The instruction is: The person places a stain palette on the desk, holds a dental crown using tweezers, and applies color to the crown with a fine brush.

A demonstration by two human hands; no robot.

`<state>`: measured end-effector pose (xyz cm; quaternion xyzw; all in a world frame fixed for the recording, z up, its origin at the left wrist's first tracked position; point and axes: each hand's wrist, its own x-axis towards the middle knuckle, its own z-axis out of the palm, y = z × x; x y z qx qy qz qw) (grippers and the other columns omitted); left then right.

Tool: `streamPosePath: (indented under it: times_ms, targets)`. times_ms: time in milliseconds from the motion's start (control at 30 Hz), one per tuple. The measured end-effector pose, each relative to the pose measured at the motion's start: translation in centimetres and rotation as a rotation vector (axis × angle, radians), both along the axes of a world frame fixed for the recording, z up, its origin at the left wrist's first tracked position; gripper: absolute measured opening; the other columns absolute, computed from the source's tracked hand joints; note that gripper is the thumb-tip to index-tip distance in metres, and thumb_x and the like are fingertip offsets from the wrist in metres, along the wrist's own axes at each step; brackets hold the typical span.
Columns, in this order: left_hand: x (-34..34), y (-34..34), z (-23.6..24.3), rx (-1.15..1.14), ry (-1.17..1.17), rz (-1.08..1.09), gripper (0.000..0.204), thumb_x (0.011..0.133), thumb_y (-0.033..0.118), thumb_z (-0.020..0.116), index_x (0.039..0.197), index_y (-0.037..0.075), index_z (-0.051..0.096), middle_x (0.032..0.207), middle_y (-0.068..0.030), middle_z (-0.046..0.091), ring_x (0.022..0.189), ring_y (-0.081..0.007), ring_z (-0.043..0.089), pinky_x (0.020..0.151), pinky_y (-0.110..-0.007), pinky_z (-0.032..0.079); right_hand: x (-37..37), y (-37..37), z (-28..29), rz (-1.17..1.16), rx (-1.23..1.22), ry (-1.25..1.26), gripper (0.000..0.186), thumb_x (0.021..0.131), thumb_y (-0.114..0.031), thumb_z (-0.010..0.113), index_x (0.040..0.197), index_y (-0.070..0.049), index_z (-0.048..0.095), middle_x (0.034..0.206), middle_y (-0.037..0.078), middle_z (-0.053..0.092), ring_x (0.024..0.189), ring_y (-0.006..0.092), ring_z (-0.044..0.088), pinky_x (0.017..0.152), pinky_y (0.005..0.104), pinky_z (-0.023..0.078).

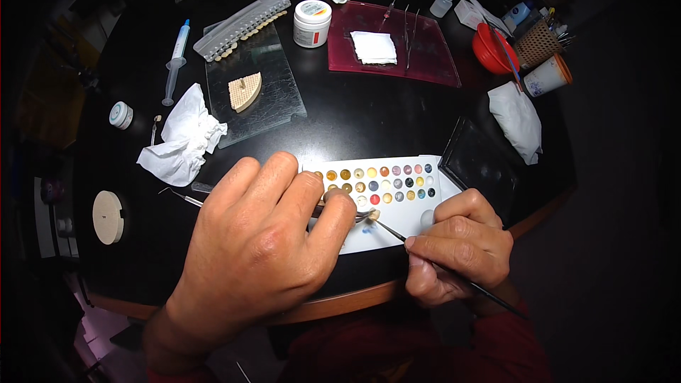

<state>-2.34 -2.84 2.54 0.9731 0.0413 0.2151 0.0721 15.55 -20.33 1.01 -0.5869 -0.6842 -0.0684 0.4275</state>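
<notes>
My left hand (269,241) is closed around slim metal tweezers (362,217), mostly hidden under the fingers. Their tips hold a small tooth-coloured dental crown (374,215) over the near part of a white paint palette (394,236). From the right, my right hand (461,248) pinches a thin dark paintbrush (454,276), its fine tip touching or almost touching the crown. Rows of round wells in yellow, brown, red, blue and grey fill the palette's far half, partly covered by my left fingers. A blue smear marks the palette below the crown.
Left of the palette lie crumpled tissue (184,131), a syringe (176,64) and a glass slab (273,92) bearing a honeycomb tray (245,91). Beyond are a white jar (312,23) and a maroon slab (433,53). At right: a dark lid (479,167), white pouch (516,122), red bowl (491,50).
</notes>
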Motion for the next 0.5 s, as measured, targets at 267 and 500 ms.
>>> streamPosePath:
  times_ms: [267,500]
  targets:
    - [0.04,-0.05,-0.04,-0.004,0.001,0.005,0.021,0.079,0.014,0.083,0.09,0.003,0.069,0.079,-0.006,0.054,0.074,-0.0232,0.055,0.063,-0.039,0.042,0.04,0.06,-0.02,0.001,-0.008,-0.009,0.021,0.068,-0.002,0.075,0.088,-0.004,0.078,0.067,-0.001,0.067,0.064,0.016,0.059,0.053,0.0268,0.048]
    - [0.1,-0.05,-0.03,-0.008,0.002,0.011,0.02,0.08,0.014,0.082,0.088,0.004,0.067,0.079,-0.006,0.053,0.073,-0.023,0.054,0.062,-0.039,0.042,0.0,-0.02,0.03,-0.017,0.003,-0.01,0.023,0.066,-0.001,0.074,0.088,-0.004,0.078,0.067,-0.001,0.067,0.064,0.0165,0.058,0.054,0.0274,0.047]
